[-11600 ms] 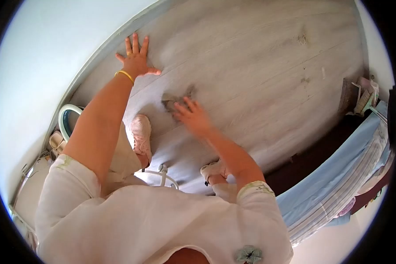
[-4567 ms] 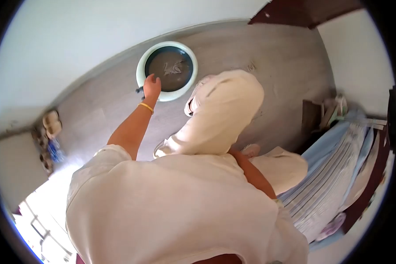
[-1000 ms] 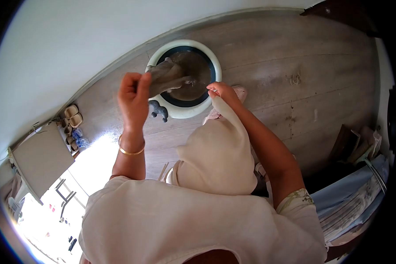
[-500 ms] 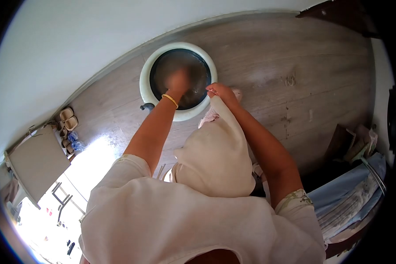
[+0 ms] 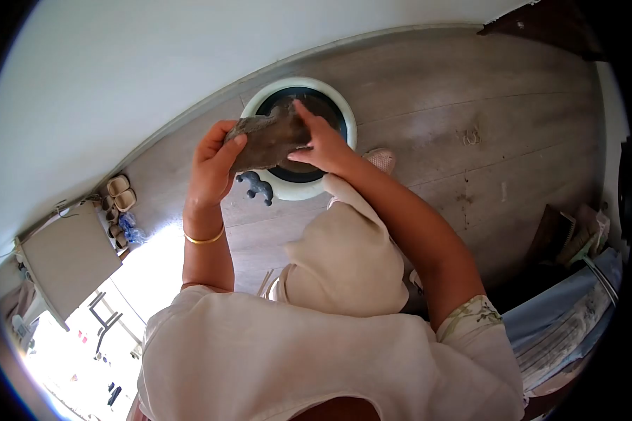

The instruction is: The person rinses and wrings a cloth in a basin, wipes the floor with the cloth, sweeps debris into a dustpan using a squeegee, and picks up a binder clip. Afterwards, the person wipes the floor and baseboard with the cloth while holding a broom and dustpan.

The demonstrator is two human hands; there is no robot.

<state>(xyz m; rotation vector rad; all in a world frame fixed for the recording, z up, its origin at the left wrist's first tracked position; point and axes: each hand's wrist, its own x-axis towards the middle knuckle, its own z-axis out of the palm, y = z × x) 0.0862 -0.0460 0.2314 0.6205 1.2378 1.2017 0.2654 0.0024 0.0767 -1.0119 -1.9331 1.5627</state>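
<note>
Left hand point(image 5: 214, 165): one; by its thumb and fingers, closed together, the left end of one grey-brown cloth point(image 5: 263, 149) is gripped.
Right hand point(image 5: 324, 146): one; its thumb and forefinger are held wide apart at the right end of the cloth; whether it is touched by them cannot be told.
Cloth: one; it is held up between the two hands, above the left part of one basin.
Basin point(image 5: 350, 130): one, round; a pale rim and a dark inner wall are seen, and part of its inside is covered from view by the cloth and right hand.
Grey piece point(image 5: 256, 188): one, with knobs; it is seen just beside the lower left of the rim.
Bracelet point(image 5: 205, 240): one, gold-coloured, worn on the left wrist.
Pink shoe point(image 5: 380, 160): one is seen clearly, near the basin on its right.
Beige slippers point(image 5: 124, 200): two are counted by the wall; behind them darker footwear is placed, its number unclear.
Blue plastic point(image 5: 131, 228): one crumpled piece, placed beside the footwear.
</note>
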